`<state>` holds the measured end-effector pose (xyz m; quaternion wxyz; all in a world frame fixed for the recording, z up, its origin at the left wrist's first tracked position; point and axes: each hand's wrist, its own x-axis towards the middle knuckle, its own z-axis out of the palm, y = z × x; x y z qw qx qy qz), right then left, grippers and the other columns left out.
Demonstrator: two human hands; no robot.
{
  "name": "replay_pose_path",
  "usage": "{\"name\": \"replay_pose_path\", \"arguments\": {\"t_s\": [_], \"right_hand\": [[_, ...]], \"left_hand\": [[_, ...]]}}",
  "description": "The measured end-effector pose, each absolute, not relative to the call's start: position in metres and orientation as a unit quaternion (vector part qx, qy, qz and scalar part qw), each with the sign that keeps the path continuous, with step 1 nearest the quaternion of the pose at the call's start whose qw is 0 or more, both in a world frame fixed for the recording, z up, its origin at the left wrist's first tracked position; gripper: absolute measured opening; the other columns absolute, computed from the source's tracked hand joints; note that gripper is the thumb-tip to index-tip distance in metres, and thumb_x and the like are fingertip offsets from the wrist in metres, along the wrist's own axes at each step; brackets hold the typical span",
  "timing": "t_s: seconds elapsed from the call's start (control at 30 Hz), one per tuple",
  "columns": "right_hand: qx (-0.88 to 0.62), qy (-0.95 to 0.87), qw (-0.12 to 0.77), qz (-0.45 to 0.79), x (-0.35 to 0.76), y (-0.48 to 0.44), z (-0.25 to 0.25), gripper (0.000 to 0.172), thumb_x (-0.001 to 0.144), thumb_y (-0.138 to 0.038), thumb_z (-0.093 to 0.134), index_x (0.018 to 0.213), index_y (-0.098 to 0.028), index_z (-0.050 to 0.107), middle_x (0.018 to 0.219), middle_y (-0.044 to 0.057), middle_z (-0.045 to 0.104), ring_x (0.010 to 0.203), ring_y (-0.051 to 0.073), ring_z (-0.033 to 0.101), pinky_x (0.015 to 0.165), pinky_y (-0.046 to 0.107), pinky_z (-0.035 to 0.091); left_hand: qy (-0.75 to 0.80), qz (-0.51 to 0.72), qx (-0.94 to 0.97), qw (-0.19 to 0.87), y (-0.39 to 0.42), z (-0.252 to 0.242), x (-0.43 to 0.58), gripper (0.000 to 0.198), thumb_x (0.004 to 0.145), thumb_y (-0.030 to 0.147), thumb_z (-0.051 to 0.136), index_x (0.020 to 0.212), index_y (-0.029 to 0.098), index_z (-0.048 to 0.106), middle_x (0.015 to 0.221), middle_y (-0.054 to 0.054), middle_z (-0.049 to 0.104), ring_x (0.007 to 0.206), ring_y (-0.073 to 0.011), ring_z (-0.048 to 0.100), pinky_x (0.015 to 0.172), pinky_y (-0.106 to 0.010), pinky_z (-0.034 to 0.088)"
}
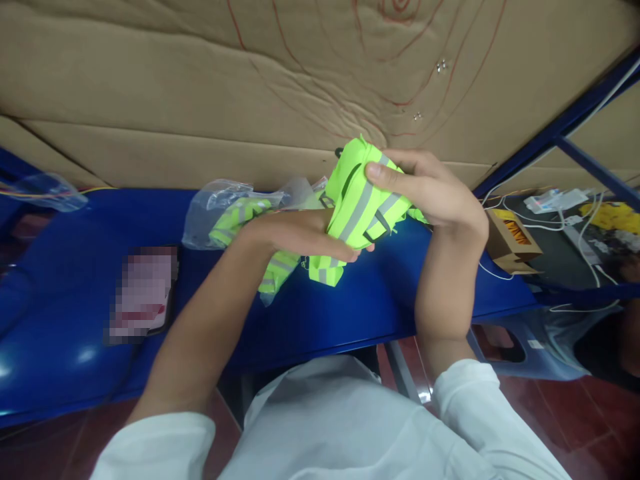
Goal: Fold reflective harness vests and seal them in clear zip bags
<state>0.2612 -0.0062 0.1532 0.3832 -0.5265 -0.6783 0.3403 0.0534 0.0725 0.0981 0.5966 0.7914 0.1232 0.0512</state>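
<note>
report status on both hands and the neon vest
Left hand and right hand both grip the folded neon vest over the blue table. Clear plastic bag with more neon fabric lies behind the left hand.

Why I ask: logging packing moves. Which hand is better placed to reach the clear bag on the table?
Left, probably. The left hand grips the folded vest from below, just beside the clear bag on the blue table; the right hand clamps the vest's top, farther from it.

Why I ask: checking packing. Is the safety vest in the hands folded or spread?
Folded: the safety vest is a compact bundle, grey stripes stacked, held between left hand and right hand.
</note>
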Motion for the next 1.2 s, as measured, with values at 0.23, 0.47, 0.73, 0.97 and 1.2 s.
{"name": "replay_pose_path", "arguments": {"t_s": [0.23,0.47,0.73,0.97,1.2], "right_hand": [[-0.516,-0.653,0.377,0.405,0.267,0.024,0.134,0.051,0.079,-0.08,0.067,0.099,-0.035,0.08,0.099,0.004,0.083,0.111,0.035,0.077,0.09,0.049,0.069],[-0.615,-0.667,0.367,0.208,0.248,0.037,0.121,0.065,0.084,-0.089,0.044,0.111,-0.043,0.079,0.108,0.003,0.082,0.127,0.035,0.07,0.104,0.053,0.062],[-0.531,-0.642,0.489,0.26,0.253,0.021,0.131,0.046,0.094,-0.07,0.064,0.11,-0.028,0.073,0.106,0.001,0.08,0.101,0.024,0.076,0.089,0.041,0.065],[-0.555,-0.68,0.467,0.108,0.259,0.011,0.142,0.043,0.093,-0.07,0.066,0.103,-0.028,0.072,0.094,0.001,0.076,0.084,0.022,0.071,0.077,0.037,0.061],[-0.531,-0.703,0.463,0.102,0.265,0.007,0.145,0.046,0.093,-0.069,0.068,0.11,-0.026,0.074,0.101,0.003,0.077,0.093,0.024,0.073,0.085,0.042,0.063]], "left_hand": [[0.161,0.137,0.773,0.598,0.076,0.104,0.048,0.026,0.071,0.037,0.088,0.091,0.022,0.082,0.086,-0.003,0.079,0.079,-0.0223,0.076,0.071,-0.027,0.059],[0.112,0.126,0.812,0.558,0.086,0.103,0.038,0.035,0.075,0.049,0.087,0.092,0.02,0.08,0.09,-0.005,0.078,0.083,-0.025,0.074,0.073,-0.033,0.06],[0.185,0.257,0.771,0.552,0.098,0.122,0.009,0.046,0.085,0.048,0.083,0.12,0.019,0.077,0.105,-0.005,0.077,0.104,-0.0268,0.074,0.09,-0.032,0.057],[0.233,0.345,0.71,0.567,0.094,0.123,0.015,0.04,0.084,0.041,0.086,0.115,0.018,0.075,0.087,-0.003,0.072,0.094,-0.0246,0.074,0.087,-0.034,0.058],[0.234,0.431,0.678,0.548,0.099,0.108,0.028,0.035,0.082,0.044,0.086,0.102,0.021,0.071,0.088,-0.003,0.073,0.079,-0.0188,0.071,0.069,-0.028,0.055]]}}
